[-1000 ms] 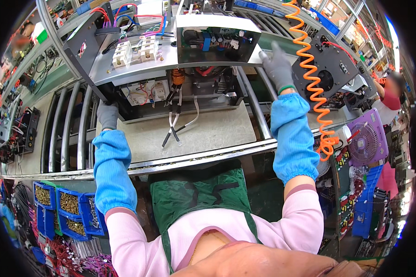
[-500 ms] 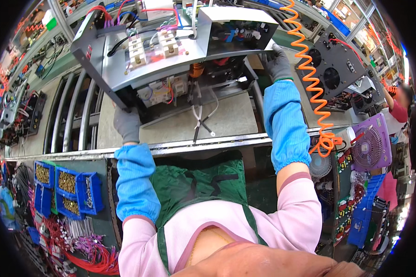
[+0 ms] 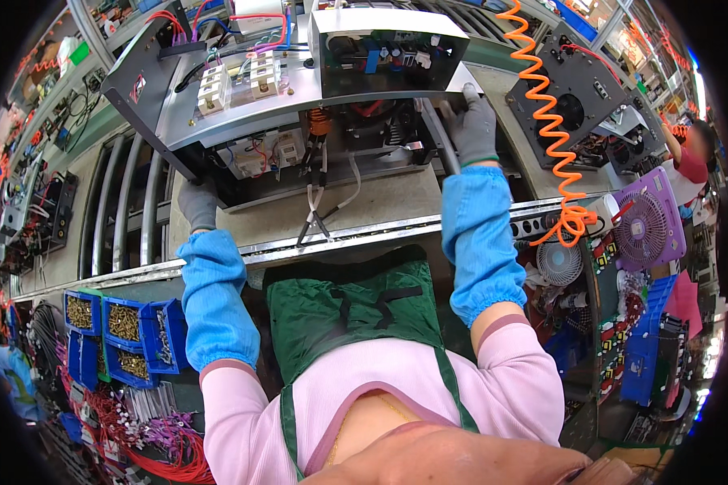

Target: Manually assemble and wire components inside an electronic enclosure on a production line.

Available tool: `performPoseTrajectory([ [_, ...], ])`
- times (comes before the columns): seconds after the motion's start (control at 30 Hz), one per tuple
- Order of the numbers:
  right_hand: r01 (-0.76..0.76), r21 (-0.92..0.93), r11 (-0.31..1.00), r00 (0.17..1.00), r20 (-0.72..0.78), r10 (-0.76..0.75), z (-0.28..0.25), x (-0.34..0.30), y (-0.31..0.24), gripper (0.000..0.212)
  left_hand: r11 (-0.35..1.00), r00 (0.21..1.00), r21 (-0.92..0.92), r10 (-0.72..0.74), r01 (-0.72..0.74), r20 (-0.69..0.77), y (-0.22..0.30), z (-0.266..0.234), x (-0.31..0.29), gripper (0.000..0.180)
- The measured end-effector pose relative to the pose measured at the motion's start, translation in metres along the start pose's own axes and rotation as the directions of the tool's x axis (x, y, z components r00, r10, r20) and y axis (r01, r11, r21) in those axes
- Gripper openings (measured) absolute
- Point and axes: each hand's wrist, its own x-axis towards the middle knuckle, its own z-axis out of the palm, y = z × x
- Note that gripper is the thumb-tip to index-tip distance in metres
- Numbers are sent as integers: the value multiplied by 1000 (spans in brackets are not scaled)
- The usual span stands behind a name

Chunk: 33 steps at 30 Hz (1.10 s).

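A large grey metal equipment chassis [image 3: 243, 121] stands on the bench in front of me, its front side open to wiring inside. My left hand [image 3: 198, 204], in a grey glove, is closed at its lower left corner, with the fingertips partly hidden. At the right end of its metal shelf, my gloved right hand [image 3: 471, 125] grips the edge. White terminal blocks [image 3: 264, 77] sit on the shelf beside a boxy metal housing [image 3: 392, 52] with circuit parts inside. Black-tipped cables [image 3: 315, 206] hang out over the bench's front rail.
Metal rollers [image 3: 121, 206] run left of the chassis. An orange coiled air hose [image 3: 552, 129] hangs at the right, before another fan-fitted unit [image 3: 570, 105]. Blue bins of small brass parts [image 3: 124, 322] sit lower left. A purple fan [image 3: 643, 218] and a person [image 3: 692, 162] are at far right.
The chassis has shifted left and turned slightly in the picture, its hanging cables with it. Both my hands have moved left along with it, still at its two ends.
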Motion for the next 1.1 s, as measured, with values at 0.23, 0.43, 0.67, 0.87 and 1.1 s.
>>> performPoseTrajectory([
  [0.23,494,-853,170,844,424,-327,12,-41,-31,32,999,997,7,37,-37,-63,5,7,0,43],
  [0.43,650,-760,-13,753,647,-121,89,-47,-18,38,999,998,25,33,-34,54,-11,3,-6,33],
  [0.67,336,-941,50,941,333,-54,65,4,-23,53,989,994,-137,68,-57,83,17,-53,-58,75],
  [0.87,717,-659,-228,523,725,-448,58,1,-29,33,958,956,-87,282,-275,83,-54,-171,-103,57],
  [1.1,587,-805,87,773,525,-358,59,-38,-37,56,958,812,85,-181,272,-555,-233,-335,-215,40],
])
